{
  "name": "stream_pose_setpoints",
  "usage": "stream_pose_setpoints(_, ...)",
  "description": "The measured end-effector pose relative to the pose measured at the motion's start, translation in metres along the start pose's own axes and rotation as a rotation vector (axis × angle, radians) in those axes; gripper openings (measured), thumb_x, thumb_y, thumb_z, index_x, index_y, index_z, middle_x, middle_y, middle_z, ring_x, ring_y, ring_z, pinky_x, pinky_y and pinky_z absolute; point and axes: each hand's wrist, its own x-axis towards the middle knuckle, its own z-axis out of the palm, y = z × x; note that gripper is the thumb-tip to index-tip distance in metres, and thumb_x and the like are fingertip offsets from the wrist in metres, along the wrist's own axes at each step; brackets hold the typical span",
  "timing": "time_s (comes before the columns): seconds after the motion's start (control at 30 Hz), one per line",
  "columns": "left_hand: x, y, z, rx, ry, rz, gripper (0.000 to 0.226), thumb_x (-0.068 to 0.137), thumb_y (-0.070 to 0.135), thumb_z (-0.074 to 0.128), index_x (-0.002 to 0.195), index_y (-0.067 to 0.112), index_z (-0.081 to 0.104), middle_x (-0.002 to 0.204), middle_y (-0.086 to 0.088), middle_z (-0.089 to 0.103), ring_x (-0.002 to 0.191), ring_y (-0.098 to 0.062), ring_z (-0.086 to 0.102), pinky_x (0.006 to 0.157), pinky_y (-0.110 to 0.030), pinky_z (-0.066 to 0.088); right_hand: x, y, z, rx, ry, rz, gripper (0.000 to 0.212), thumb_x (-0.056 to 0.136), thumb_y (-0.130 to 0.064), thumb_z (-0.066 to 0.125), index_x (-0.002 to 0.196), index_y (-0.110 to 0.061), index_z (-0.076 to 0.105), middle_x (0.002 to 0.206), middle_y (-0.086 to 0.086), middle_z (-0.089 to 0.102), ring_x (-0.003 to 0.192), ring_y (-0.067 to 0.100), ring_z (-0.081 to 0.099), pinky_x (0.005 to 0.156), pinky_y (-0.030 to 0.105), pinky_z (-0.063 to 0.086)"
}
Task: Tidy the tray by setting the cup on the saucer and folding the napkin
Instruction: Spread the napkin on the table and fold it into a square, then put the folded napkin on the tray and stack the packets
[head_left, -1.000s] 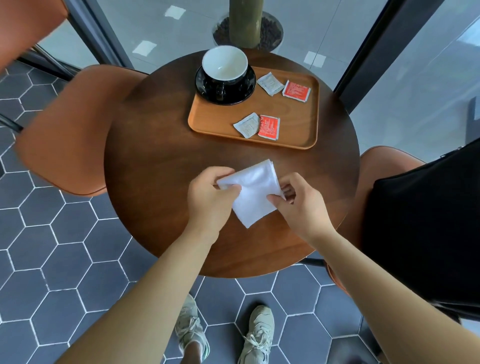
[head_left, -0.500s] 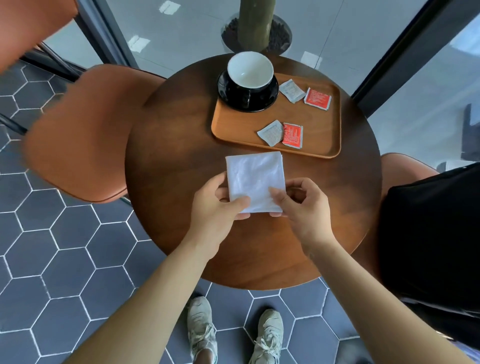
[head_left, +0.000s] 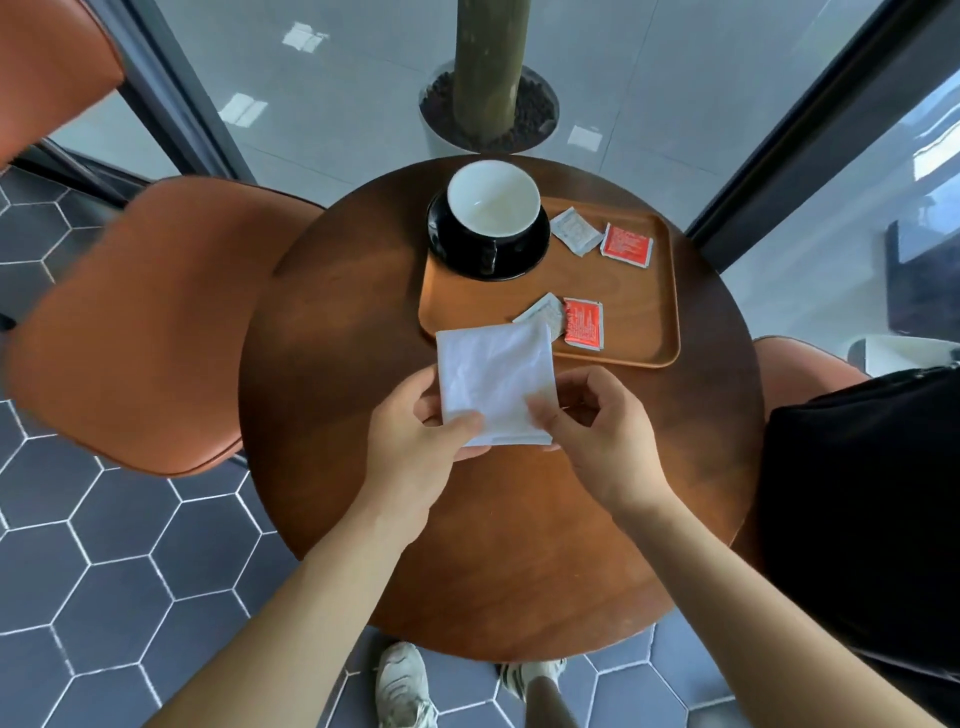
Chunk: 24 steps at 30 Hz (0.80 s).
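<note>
Hands meet over the round dark wooden surface (head_left: 363, 322): the left hand (head_left: 421, 441) and the right hand (head_left: 597, 426) each pinch a near corner of the white folded square napkin (head_left: 493, 379), thumbs on top. The napkin's far edge overlaps the near rim of the rectangular wooden tray (head_left: 644, 312). On the tray's far left corner the white-lined black cup (head_left: 491, 208) sits on the glossy black saucer (head_left: 519, 254). Two red sachets (head_left: 626, 244) and two pale sachets (head_left: 574, 228) lie to its right.
</note>
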Motion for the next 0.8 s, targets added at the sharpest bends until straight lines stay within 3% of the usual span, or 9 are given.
stream_pose_setpoints(0.33, 0.033, 0.013, 0.037, -0.069, 0.091, -0.055, 0.054, 0.084, -0.007, 0.074, 0.131, 0.018, 0.062, 0.107, 0.004, 0.077, 0.098, -0.017, 0.075, 0.07, -0.033, 0.062, 0.059, 0.0, -0.028, 0.029, -0.126, -0.019, 0.018, 0.088, -0.029, 0.076, 0.099, -0.018, 0.067, 0.088, -0.005, 0.073, 0.081, 0.015, 0.07, 0.075, 0.044, 0.059)
stream_pose_setpoints(0.5, 0.039, 0.013, 0.039, -0.083, 0.142, -0.042, 0.054, 0.083, -0.008, 0.074, 0.13, 0.017, 0.062, 0.11, -0.002, 0.076, 0.101, -0.021, 0.075, 0.07, -0.034, 0.062, 0.078, 0.004, -0.037, 0.005, -0.191, -0.084, 0.011, 0.091, -0.024, 0.072, 0.101, -0.019, 0.069, 0.087, -0.008, 0.072, 0.078, 0.011, 0.069, 0.071, 0.026, 0.057)
stream_pose_setpoints(0.57, 0.043, 0.013, 0.032, -0.095, 0.154, -0.026, 0.055, 0.083, -0.009, 0.073, 0.13, 0.018, 0.062, 0.11, -0.002, 0.076, 0.102, -0.021, 0.075, 0.07, -0.033, 0.062, 0.087, 0.007, -0.041, -0.139, -0.117, -0.242, 0.012, 0.093, -0.016, 0.069, 0.105, -0.016, 0.073, 0.098, -0.004, 0.073, 0.087, 0.018, 0.068, 0.074, 0.029, 0.056)
stream_pose_setpoints(0.67, 0.047, 0.014, 0.02, -0.102, 0.152, -0.021, 0.057, 0.083, -0.007, 0.074, 0.132, 0.018, 0.061, 0.113, -0.003, 0.075, 0.105, -0.022, 0.074, 0.073, -0.035, 0.062, 0.103, 0.013, -0.043, -0.574, -0.015, -0.542, 0.022, 0.091, -0.008, 0.07, 0.11, -0.016, 0.076, 0.113, 0.005, 0.069, 0.093, 0.031, 0.058, 0.07, 0.038, 0.053)
stream_pose_setpoints(0.8, 0.051, 0.016, 0.014, -0.104, 0.123, -0.033, 0.056, 0.083, -0.007, 0.074, 0.132, 0.019, 0.062, 0.113, -0.002, 0.075, 0.106, -0.021, 0.073, 0.073, -0.034, 0.062, 0.115, 0.016, -0.037, -0.787, -0.081, -0.563, 0.034, 0.089, -0.012, 0.071, 0.118, -0.031, 0.074, 0.118, 0.005, 0.065, 0.097, 0.034, 0.053, 0.064, 0.036, 0.051)
